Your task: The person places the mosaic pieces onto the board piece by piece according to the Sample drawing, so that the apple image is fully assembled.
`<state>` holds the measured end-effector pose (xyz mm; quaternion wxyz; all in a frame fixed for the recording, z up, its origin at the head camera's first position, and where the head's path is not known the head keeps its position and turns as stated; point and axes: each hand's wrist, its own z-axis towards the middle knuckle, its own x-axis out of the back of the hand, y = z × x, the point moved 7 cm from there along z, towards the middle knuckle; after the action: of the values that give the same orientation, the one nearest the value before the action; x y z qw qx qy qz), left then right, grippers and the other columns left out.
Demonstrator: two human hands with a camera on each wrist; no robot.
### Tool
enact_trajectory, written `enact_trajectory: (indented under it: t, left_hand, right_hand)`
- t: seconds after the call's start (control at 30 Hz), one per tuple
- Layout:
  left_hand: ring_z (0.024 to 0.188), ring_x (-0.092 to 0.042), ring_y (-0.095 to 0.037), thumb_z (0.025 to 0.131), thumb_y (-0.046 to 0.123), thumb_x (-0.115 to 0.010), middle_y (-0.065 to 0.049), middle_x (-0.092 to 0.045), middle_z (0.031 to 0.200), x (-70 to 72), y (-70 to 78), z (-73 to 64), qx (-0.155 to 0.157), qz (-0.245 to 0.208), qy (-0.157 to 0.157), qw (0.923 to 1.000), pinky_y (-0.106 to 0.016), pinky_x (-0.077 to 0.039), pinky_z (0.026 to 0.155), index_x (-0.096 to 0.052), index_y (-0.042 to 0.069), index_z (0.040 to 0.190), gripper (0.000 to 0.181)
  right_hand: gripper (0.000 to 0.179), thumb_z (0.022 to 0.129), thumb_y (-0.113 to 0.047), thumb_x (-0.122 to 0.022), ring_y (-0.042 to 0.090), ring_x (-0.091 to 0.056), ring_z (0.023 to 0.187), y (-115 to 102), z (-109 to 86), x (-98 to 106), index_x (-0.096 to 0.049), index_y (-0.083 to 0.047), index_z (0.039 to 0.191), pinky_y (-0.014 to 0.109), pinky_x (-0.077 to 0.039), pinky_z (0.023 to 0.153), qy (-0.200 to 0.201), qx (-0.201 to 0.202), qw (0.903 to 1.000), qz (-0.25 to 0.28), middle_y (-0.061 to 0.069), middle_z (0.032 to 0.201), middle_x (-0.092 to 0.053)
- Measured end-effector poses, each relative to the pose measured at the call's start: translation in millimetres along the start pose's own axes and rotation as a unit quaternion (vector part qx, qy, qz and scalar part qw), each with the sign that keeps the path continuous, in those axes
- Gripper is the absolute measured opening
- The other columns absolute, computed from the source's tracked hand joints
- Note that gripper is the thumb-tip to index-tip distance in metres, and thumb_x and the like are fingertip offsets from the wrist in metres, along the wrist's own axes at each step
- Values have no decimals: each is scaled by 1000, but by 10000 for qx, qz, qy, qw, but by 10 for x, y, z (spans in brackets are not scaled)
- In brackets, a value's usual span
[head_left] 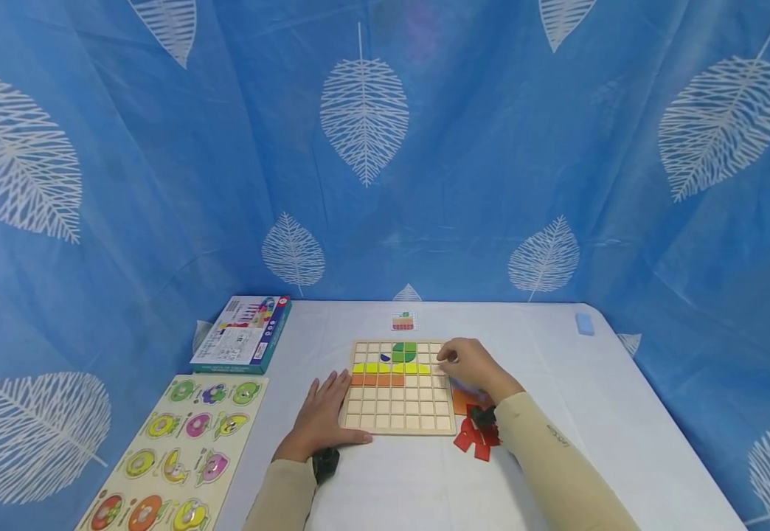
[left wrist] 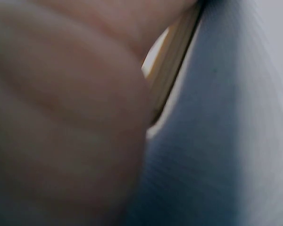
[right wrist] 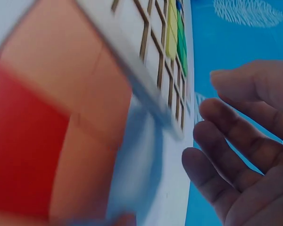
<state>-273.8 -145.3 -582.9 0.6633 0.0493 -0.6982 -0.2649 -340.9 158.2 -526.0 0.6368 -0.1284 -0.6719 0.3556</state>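
My left hand rests along the left edge of a wooden grid board, fingers spread and thumb by its near corner. The left wrist view is mostly filled by skin, with a sliver of the board's edge. Over the board's right edge is my right hand; its fingers are loosely bent with nothing between them in the right wrist view. The board holds green pieces, a dark blue piece, a yellow row and a partial orange row.
Loose red pieces and orange pieces lie right of the board, partly under the right forearm. A small picture card lies behind it. At left are a box and a fruit puzzle board; a light blue block lies far right.
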Motion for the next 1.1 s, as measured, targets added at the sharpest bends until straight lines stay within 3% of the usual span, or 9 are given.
enact_trajectory:
  t: [0.2, 0.6, 0.83, 1.1]
  left_hand:
    - [157, -21, -32, 59, 85, -81, -9, -34, 169, 2, -7, 7, 13, -37, 4, 10000, -57, -6, 126, -36, 8, 165, 138]
    - [157, -21, -32, 59, 84, -82, -10, -34, 169, 6, -13, 13, 20, -104, -4, 9999, -57, -6, 126, -35, 7, 165, 139]
    - [157, -21, -34, 60, 82, -84, -11, -34, 168, 15, -11, 3, -35, -59, 9, 10000, -58, -7, 126, -36, 6, 164, 137]
    - [157, -20, -32, 60, 85, -81, -9, -33, 169, -20, -32, 15, 16, -75, -9, 10000, -57, -5, 126, -35, 7, 165, 138]
  right_hand:
    - [14, 91, -3, -77, 22, -62, 98, 229, -96, 85, -78, -12, 101, 46, -57, 92, -251, -590, 9979, -99, -1, 102, -69]
    - [24, 80, -4, -87, 21, -61, 88, 573, -382, 224, -75, -12, 99, 42, -60, 88, -512, -1078, 9928, -61, 0, 95, -67]
    - [23, 78, -4, -87, 22, -59, 89, 596, -446, 187, -73, -14, 94, 41, -59, 86, -635, -992, 9930, -81, -1, 95, -65]
    - [26, 77, -3, -87, 23, -58, 90, 587, -445, 133, -70, -16, 91, 34, -58, 74, -514, -1119, 9923, -99, 1, 95, -63]
